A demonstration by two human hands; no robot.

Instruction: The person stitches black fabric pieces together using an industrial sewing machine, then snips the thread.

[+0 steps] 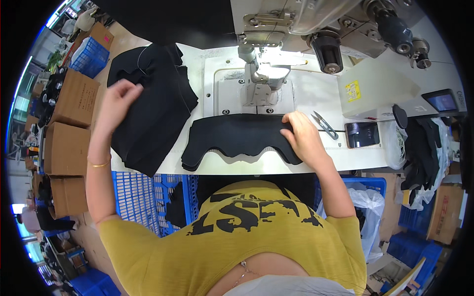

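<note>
Table (227, 166) and sewing machine (269, 76) frame the work; we read the clock with the panels at centre, 12 toward the machine. We judge the step as arranging cloth in front of the machine. Machine sits at 12; we can't tell whether the panels' upper edge is under its foot. Table's front edge runs close at 6, only a thin bare strip showing. Blue crate (133, 197) at 8, below table level.

Cloth pile (153, 118), black, at 10; its lowest corner reaches the front edge, so we'd avoid dragging it toward 6. Narrow gap between pile and panels. Black panels (232, 130) lie flat, layered, scalloped side toward 6, lower-left corner near the front edge.

Left hand (122, 94) at 10, over the pile, fingers curled, blurred; we can't tell if it has cloth. Right hand (301, 133) at 3, resting on the panels' end, fingers bent, thumb and forefinger apart, no pinch visible. We'd say the next move calls for light flat pressure there and, if lifting from the pile, parting the layers cleanly.

Phone (362, 134) at 3, well clear. Snips (324, 125) also at 3, just beside the right hand: tight that way. We see more bare table at 4 and 11.
</note>
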